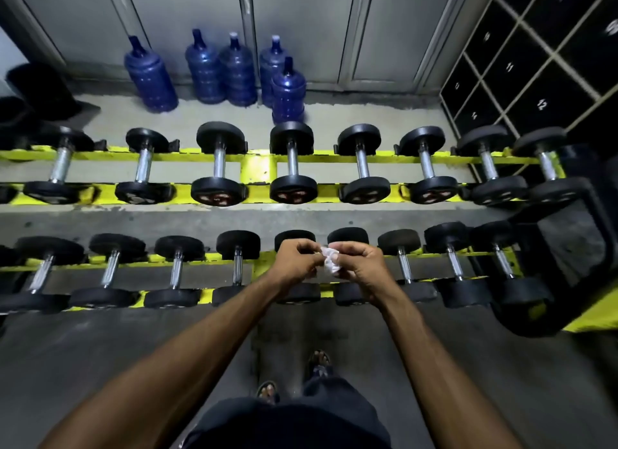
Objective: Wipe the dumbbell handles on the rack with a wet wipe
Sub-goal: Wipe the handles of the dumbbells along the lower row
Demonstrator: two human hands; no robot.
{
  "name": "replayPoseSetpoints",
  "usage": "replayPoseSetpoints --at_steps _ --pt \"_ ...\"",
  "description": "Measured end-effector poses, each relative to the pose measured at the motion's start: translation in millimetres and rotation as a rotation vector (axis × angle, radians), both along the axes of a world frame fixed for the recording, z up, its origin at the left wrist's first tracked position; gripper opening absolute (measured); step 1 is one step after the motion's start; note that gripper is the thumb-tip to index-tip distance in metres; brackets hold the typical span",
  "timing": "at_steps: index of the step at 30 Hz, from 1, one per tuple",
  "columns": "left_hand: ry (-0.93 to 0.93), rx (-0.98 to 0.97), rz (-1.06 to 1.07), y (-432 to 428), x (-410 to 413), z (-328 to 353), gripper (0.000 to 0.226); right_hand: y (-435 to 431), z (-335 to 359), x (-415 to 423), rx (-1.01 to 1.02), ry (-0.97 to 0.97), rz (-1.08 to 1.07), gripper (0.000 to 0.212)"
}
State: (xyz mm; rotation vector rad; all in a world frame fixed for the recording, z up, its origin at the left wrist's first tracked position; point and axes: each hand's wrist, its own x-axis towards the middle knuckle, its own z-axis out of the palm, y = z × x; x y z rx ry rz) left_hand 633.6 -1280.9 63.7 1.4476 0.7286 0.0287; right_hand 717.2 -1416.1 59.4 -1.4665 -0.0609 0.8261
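Note:
A yellow two-tier rack holds rows of black dumbbells with chrome handles. Both my hands hover over the middle of the lower tier, above two dumbbells they partly hide. A small crumpled white wet wipe sits between them. My left hand pinches its left edge with curled fingertips. My right hand grips the wipe's right side. Neither hand touches a handle. The nearest uncovered handles are one to the left and one to the right.
Several blue water jugs stand on the floor behind the rack against grey doors. Black numbered lockers fill the upper right. A black bench or machine juts in at right. My sandalled feet stand on the dark floor.

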Motion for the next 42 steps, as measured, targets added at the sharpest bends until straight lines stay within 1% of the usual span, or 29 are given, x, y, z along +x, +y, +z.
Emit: replayPoseSetpoints --at_steps 2,4,8,10,11,13,14,16,18,21,23,26,29,31,33,36,39,42 --pt "-0.051 0.095 0.004 1.0 -2.7 3.0 0.009 2.0 4.0 -3.6 -0.016 0.008 -0.066 0.015" --pt "-0.088 0.145 -0.016 0.9 -3.2 2.5 0.012 4.1 5.1 -5.1 -0.024 0.057 -0.154 0.015" --pt "-0.131 0.229 -0.14 -1.4 -3.1 3.3 0.024 4.9 5.8 -3.5 0.011 0.173 -0.236 0.015" --pt "-0.151 0.209 -0.168 -1.3 -1.4 2.0 0.026 3.4 8.0 0.3 0.05 0.215 -0.23 0.019" --pt "-0.151 0.205 -0.158 -1.3 -0.1 0.8 0.032 1.5 10.3 2.3 0.071 0.228 -0.205 0.021" --pt "-0.143 0.211 -0.098 -1.9 5.5 2.1 0.04 -5.8 17.8 9.8 0.099 0.229 -0.105 0.024" --pt "-0.141 0.213 -0.074 -1.7 8.4 2.0 0.041 -10.0 21.1 13.1 0.104 0.216 -0.043 0.026" --pt "-0.129 0.219 -0.068 -6.3 21.5 3.1 0.032 -21.7 24.7 24.2 0.073 0.143 0.053 0.032" --pt "-0.107 0.212 -0.089 -11.7 34.0 7.9 0.019 -25.9 24.7 32.7 0.025 0.069 0.047 0.032" --pt "-0.105 0.212 -0.086 -34.2 64.7 15.1 0.013 -42.5 24.7 56.5 0.001 0.07 -0.043 0.019" --pt "-0.099 0.196 -0.066 -51.4 83.5 18.0 0.008 -56.5 23.4 75.7 -0.054 0.072 -0.048 0.012" --pt "-0.086 0.126 -0.104 -67.5 106.5 14.7 0.01 -75.1 17.9 100.9 -0.113 0.059 -0.03 0.008" --pt "-0.09 0.043 -0.144 -80.7 124.9 9.5 0.02 -89.3 16.0 121.5 -0.067 0.096 -0.071 0.008" --pt "-0.093 0.005 -0.097 -89.6 135.5 4.1 0.019 -97.4 16.2 132.5 -0.037 0.114 -0.077 0.01" --pt "-0.083 -0.028 -0.02 -98.4 144.6 2.8 0.012 -103.4 14.3 142.9 -0.026 0.119 -0.091 0.012" --pt "-0.059 -0.051 0.07 -107.9 154.7 1.6 0.007 -107.4 11.8 155.1 -0.023 0.101 -0.107 0.01" --pt "-0.041 -0.052 0.103 -113.2 163.0 -2.9 0.001 -108.0 7.4 165.3 -0.008 0.065 -0.076 0.007" --pt "-0.012 -0.016 0.139 -109.8 170.7 -11.8 0.006 -105.3 1.2 174.4 0.004 0.056 -0.015 0.008"
